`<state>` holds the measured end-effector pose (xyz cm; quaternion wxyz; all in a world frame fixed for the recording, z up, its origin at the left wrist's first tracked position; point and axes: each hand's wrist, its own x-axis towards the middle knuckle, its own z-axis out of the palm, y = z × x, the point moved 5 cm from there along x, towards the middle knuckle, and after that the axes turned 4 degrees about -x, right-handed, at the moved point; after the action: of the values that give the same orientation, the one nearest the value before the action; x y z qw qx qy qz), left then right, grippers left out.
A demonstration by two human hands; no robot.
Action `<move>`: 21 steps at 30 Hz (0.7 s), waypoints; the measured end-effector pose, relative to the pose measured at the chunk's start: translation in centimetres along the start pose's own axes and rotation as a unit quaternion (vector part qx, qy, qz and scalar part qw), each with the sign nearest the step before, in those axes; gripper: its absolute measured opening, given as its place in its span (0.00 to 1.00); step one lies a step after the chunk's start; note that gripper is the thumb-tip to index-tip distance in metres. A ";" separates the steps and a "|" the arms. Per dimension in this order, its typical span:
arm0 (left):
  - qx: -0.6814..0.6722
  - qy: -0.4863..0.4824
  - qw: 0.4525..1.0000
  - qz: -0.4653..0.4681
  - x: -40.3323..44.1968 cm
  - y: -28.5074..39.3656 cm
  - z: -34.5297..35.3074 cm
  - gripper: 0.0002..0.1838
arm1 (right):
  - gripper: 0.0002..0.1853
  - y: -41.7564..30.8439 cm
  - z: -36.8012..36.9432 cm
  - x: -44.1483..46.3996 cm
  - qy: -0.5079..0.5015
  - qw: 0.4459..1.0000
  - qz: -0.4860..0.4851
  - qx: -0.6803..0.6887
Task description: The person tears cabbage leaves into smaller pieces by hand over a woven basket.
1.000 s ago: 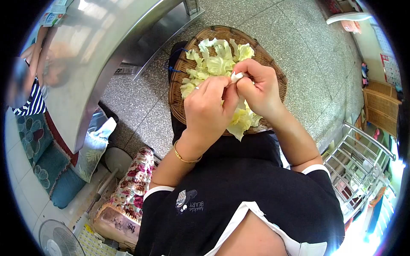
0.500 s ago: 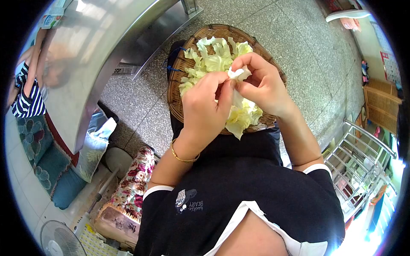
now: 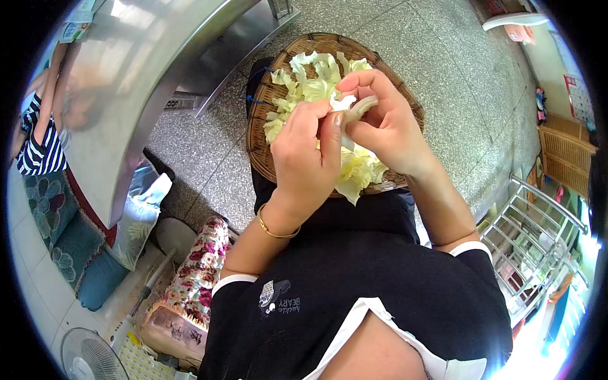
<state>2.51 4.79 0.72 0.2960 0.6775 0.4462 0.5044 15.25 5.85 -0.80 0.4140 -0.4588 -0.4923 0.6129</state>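
Note:
Both my hands meet over a round wicker basket point(image 3: 266, 152) on my lap, pinching a pale cabbage leaf point(image 3: 361, 107) between them. My left hand point(image 3: 307, 149), with a gold bangle at its wrist, grips the leaf's white end between thumb and fingers. My right hand point(image 3: 389, 126) is closed on the other side of the same leaf, its fingers curled. Beneath them, torn yellow-green leaf pieces point(image 3: 304, 88) are spread in the basket. One larger piece point(image 3: 356, 174) lies near the basket's edge closest to me. Part of the held leaf is hidden by my fingers.
A shiny table point(image 3: 152, 57) stands to the left, with a person in a striped top point(image 3: 43, 139) beyond it. A floral-covered seat point(image 3: 199, 266) and a fan point(image 3: 92, 354) are at lower left. A metal rack point(image 3: 532, 240) stands at right on the speckled floor point(image 3: 456, 82).
The leaf between my fingers has opened out, with a longer strip now showing toward my right hand. My left hand has turned slightly, and the basket has shifted a little.

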 end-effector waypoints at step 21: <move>0.199 -0.264 0.944 0.003 3.1 -6.8 0.3 0.08 | 0.18 2.5 -4.6 -2.1 0.009 0.942 -0.067 -0.328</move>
<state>0.98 10.54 -3.84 0.2610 0.8329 0.4409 0.2093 20.07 4.39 -3.37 0.2852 -0.5402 -0.6920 0.3846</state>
